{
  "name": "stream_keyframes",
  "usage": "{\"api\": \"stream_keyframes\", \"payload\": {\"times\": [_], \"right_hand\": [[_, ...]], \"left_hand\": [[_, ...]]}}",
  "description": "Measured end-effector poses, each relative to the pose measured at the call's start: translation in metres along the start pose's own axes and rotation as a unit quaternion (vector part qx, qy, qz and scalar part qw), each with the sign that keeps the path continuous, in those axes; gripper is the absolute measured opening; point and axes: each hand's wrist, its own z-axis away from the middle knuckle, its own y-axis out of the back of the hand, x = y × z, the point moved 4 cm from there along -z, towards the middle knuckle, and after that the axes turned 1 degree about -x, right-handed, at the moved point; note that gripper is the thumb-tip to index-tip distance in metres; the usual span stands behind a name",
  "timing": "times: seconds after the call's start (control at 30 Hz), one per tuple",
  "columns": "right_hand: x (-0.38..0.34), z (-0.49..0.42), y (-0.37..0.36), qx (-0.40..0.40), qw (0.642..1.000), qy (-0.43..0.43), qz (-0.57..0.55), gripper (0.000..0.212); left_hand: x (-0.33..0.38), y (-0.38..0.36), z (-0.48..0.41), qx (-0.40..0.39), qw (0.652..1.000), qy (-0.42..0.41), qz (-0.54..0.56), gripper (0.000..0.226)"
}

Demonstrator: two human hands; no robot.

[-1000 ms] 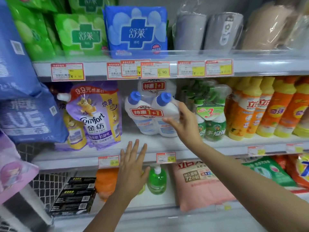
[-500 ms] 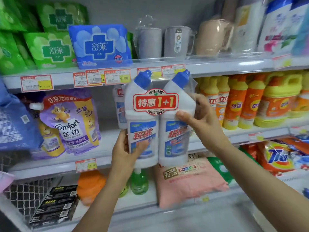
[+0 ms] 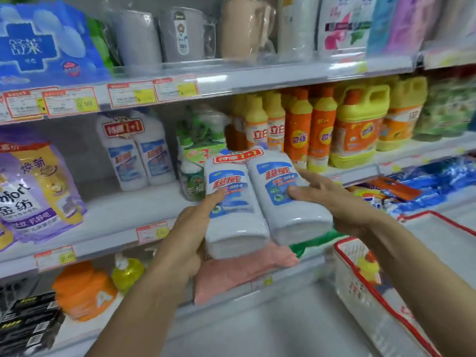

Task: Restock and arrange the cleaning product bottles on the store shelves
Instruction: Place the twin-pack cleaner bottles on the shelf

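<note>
Twin pack (image 3: 260, 202) of white cleaner bottles is held tilted in front of the middle shelf (image 3: 123, 210), its long axis running away from the camera: bases toward the viewer, tops toward the orange bottles (image 3: 298, 130). Left hand (image 3: 188, 228) grips the left bottle, right hand (image 3: 342, 204) the right one, thumbs on the labels. A matching pack (image 3: 136, 150) stands upright on the shelf.
</note>
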Motion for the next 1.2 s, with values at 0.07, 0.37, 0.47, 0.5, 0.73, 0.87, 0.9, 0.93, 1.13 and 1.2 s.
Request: {"api": "stream_keyframes", "payload": {"times": [0.07,0.37,0.47,0.5,0.73,0.87,0.9,0.93,1.13,1.2], "right_hand": [[-0.003,0.009,0.012,0.004,1.0,-0.006,-0.009,0.05],[0.014,0.016,0.04,0.057,0.997,-0.044,0.008,0.038],[0.014,0.013,0.032,0.063,0.997,-0.006,0.049,0.062],[0.014,0.012,0.028,0.068,0.995,0.011,0.073,0.068],[0.025,0.002,-0.002,0.117,0.918,0.134,0.354,0.079],[0.038,0.0,-0.022,0.116,0.835,0.172,0.509,0.09],[0.041,0.001,-0.027,0.113,0.827,0.177,0.522,0.092],[0.046,0.001,-0.032,0.106,0.817,0.179,0.538,0.094],[0.055,-0.009,-0.018,-0.069,0.903,0.111,0.409,0.082],[0.048,-0.013,-0.005,-0.052,0.949,0.082,0.299,0.057]], "left_hand": [[-0.003,-0.014,-0.004,-0.037,0.999,0.011,0.005,0.028],[-0.029,-0.033,-0.019,-0.066,0.996,0.054,-0.01,0.029],[-0.034,-0.019,-0.024,-0.014,0.984,0.011,-0.18,0.031],[-0.031,-0.015,-0.025,0.008,0.968,-0.034,-0.249,0.028],[-0.032,-0.042,-0.017,-0.067,0.979,-0.096,-0.167,0.098],[-0.049,-0.051,-0.023,-0.037,0.991,-0.1,-0.082,0.094],[-0.052,-0.05,-0.026,-0.015,0.992,-0.1,-0.082,0.093],[-0.054,-0.048,-0.028,0.001,0.992,-0.094,-0.08,0.09],[-0.064,-0.032,-0.037,0.003,0.997,-0.078,-0.017,0.019],[-0.063,-0.026,-0.04,0.008,0.998,-0.057,0.019,0.02]]}}
